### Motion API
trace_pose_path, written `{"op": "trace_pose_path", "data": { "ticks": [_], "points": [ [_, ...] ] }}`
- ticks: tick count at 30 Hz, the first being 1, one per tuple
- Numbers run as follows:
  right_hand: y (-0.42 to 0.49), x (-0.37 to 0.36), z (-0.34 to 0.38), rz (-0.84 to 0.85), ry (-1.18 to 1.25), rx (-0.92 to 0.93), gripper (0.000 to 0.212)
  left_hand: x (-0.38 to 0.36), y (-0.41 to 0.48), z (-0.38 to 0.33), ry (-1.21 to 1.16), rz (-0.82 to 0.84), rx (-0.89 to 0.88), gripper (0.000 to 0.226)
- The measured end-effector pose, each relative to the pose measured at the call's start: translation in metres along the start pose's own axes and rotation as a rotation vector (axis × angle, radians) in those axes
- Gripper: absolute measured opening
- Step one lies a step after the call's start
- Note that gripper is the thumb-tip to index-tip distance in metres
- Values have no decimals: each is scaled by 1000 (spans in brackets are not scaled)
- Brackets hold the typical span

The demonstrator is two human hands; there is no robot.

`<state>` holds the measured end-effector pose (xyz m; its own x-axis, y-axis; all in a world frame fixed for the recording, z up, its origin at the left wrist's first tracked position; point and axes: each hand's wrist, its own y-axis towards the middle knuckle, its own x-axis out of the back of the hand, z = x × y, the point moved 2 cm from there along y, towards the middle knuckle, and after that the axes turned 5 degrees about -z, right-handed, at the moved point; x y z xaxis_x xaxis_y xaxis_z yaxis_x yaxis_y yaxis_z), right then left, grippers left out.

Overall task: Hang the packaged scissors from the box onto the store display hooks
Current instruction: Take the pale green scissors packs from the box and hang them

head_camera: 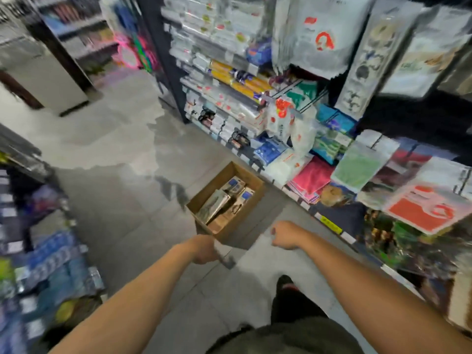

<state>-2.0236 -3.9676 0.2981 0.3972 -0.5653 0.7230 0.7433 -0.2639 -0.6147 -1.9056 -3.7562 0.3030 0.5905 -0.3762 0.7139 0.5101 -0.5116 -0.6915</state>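
Head view, box: your open brown cardboard box (226, 200) sits on the grey tiled floor (122, 195), just beside the foot of the shelving on your right, and near both your hands
Head view, scissors: several flat carded packs of scissors with blue-topped cards (231, 194) lie stacked and tilted inside the box; the blur keeps you from counting them
Head view, left hand: your left hand (204, 249) is curled closed around a dark grey, slim object (226, 258) that sticks out below the fist, at the near corner of the box; the picture is too smeared to say whether it is a scissors pack or something else
Head view, right hand: your right hand (283, 235) is drawn into a loose fist just to the right of the box, and nothing shows in it
Head view, display: the dark shelving unit crowded with hanging plastic-wrapped goods (332, 123) rises on your right; you cannot pick out bare hooks or any scissors already hung there
Progress: judging by the packs in the box, most of the job looks ahead of you
What is left: you need to lift packs out, find the right hooks, and thread each card's hole on
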Motion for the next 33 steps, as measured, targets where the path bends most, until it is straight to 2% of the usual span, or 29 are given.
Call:
{"op": "trace_pose_path", "data": {
  "ticks": [4, 7, 11, 14, 20, 23, 30, 33],
  "points": [
    [42, -3, 45, 35, 39, 32, 38, 15, 25, 53, -65, 8, 51, 36],
    [89, -6, 65, 72, 90, 33, 39, 37, 54, 75, -94, 51, 21, 37],
    [167, -5, 86, 92, 211, 14, 28, 67, 118, 108, -126, 82, 75, 33],
    [226, -6, 101, 93, 298, -58, 5, 88, 166, 134, -141, 88, 150, 23],
    [294, 8, 117, 177, 355, -182, 9, 135, 235, 167, -34, 207, 193, 29],
    [323, 12, 116, 179, 426, -244, 12, 155, 265, 167, 11, 217, 134, 34],
    [411, 0, 115, 60, 680, -403, 9, 164, 379, 158, 13, 276, -50, 23],
    [457, -28, 117, 46, 719, -469, 22, 149, 433, 163, 30, 315, -117, 21]
  ]
}}
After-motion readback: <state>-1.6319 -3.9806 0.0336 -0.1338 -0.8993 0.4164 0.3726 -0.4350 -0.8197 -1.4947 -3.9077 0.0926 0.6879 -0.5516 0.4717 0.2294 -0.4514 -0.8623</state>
